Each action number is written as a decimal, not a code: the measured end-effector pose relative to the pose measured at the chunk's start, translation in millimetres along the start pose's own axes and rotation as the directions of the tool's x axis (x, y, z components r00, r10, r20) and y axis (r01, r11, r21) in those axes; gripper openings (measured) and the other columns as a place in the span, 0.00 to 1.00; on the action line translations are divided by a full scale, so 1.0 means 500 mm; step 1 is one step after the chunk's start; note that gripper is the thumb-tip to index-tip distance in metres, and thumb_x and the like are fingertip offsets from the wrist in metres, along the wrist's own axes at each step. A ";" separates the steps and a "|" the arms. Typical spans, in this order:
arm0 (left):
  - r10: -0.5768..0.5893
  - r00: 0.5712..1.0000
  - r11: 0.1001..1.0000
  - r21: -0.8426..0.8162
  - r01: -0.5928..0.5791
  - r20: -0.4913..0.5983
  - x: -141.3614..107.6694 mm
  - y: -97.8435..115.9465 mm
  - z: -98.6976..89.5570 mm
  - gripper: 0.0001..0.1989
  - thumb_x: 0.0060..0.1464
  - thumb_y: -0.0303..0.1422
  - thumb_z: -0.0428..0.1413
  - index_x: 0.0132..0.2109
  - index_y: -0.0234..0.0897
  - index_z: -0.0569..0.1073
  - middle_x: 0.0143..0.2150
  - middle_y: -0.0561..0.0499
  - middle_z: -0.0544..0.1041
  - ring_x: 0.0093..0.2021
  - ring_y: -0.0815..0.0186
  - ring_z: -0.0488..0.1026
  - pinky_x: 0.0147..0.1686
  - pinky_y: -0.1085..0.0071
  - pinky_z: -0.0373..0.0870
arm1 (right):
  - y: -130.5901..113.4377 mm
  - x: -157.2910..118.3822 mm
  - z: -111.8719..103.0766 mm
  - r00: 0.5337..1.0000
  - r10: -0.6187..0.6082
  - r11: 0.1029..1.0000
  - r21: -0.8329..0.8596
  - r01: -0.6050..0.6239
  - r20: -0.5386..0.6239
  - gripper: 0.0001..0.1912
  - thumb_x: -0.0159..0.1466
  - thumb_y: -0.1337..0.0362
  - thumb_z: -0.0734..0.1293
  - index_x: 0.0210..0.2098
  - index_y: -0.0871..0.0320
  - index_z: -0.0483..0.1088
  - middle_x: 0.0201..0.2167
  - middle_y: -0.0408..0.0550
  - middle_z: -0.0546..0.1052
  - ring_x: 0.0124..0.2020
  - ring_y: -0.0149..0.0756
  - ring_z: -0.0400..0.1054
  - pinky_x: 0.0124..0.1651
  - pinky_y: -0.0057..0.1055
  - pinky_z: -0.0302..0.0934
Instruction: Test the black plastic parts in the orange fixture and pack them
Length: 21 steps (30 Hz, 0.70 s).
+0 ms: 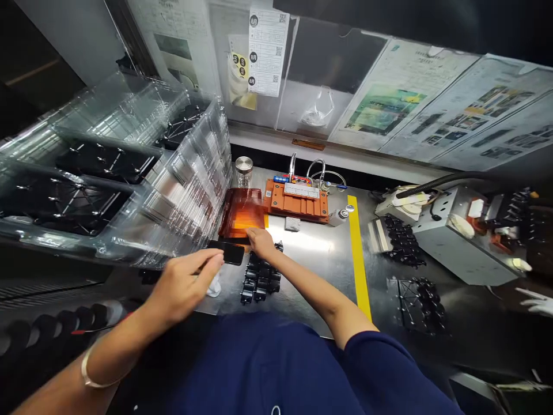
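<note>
My left hand [185,283] is closed in a pinch, its thumb and index fingertips in front of a flat black phone-like rectangle [234,253]. Whether the fingers grip its edge or something thin is hard to make out. My right hand [261,242] has curled fingers pinching the near right edge of an orange see-through film [244,210], which looks slightly blurred. Below that hand lie black ribbed moulded parts [260,279] in rows. A crumpled white piece [214,286] shows beside my left fingers.
Tall stacked clear plastic trays [190,173] with black parts rise at left. Behind are an orange fixture [296,202], a lidded glass jar [244,172] and a small metal-topped bottle [339,216]. Yellow tape [359,259] crosses the bench; a grey machine [458,242] stands right. Another person's gloved hand [538,301] shows.
</note>
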<state>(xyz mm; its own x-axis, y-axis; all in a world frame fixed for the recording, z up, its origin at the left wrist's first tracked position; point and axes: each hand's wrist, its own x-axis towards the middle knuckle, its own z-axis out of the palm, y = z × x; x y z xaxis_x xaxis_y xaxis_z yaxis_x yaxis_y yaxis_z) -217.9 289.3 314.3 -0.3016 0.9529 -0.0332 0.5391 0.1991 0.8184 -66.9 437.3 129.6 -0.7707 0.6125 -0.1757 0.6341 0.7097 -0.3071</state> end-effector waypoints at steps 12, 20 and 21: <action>-0.572 0.792 0.443 -0.733 0.516 0.212 0.068 -0.213 0.248 0.15 0.37 0.28 0.64 0.37 0.32 0.74 0.28 0.51 0.77 0.28 0.69 0.74 0.32 0.73 0.73 | -0.029 -0.070 -0.020 0.964 -0.196 0.956 0.181 0.229 -0.182 0.18 0.66 0.57 0.64 0.51 0.59 0.73 0.44 0.54 0.76 0.44 0.39 0.69 0.45 0.33 0.64; -0.489 0.858 0.491 -0.763 0.420 0.157 0.051 -0.205 0.270 0.07 0.35 0.31 0.62 0.24 0.32 0.74 0.17 0.58 0.68 0.19 0.74 0.65 0.21 0.78 0.63 | -0.063 -0.034 0.001 0.931 -0.202 0.937 0.216 0.274 -0.304 0.12 0.68 0.60 0.62 0.44 0.56 0.76 0.34 0.49 0.74 0.36 0.33 0.67 0.36 0.27 0.60; -0.489 0.858 0.486 -0.767 0.418 0.158 0.051 -0.204 0.269 0.08 0.34 0.32 0.63 0.25 0.32 0.75 0.17 0.58 0.69 0.19 0.74 0.65 0.21 0.78 0.63 | -0.061 -0.036 0.005 0.922 -0.217 0.932 0.213 0.293 -0.320 0.12 0.68 0.61 0.62 0.44 0.56 0.76 0.34 0.49 0.74 0.36 0.33 0.67 0.36 0.27 0.60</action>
<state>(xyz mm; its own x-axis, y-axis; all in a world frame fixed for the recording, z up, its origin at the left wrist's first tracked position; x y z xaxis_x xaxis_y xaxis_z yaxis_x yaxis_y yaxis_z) -174.7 323.9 152.7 -0.3982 0.7562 -0.5193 -0.4675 0.3198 0.8241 -72.7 403.8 139.8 -0.8279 0.5223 0.2042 0.3515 0.7670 -0.5368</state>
